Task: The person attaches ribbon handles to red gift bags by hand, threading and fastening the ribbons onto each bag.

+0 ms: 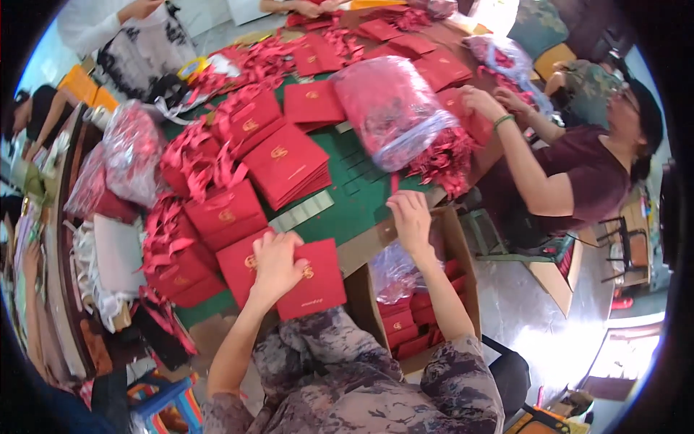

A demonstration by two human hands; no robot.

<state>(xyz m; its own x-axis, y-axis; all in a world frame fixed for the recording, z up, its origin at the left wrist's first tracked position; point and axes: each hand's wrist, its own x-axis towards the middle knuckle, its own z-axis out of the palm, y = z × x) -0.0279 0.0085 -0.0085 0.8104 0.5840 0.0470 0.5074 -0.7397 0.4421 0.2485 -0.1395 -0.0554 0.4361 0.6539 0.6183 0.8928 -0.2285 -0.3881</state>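
My left hand (277,266) is closed on a flat red paper bag (318,278) with a gold emblem, its thumb and fingers lying across the face. Another red panel shows left of the hand; I cannot tell if it is a separate bag. My right hand (410,219) is raised over the table's near edge, fingers bent together at a short red ribbon (394,182). Behind the left hand lies a neat stack of red bags (285,163). Beyond the right hand sits a clear plastic bag (390,108) of red material, with loose ribbons (444,163) beside it.
An open cardboard box (470,289) holding red bags and plastic film stands below my right forearm. Ribboned red bags (228,213) crowd the green tabletop (347,206) at left. A co-worker (578,166) sits at right, hands over red pieces. Other people work across the table.
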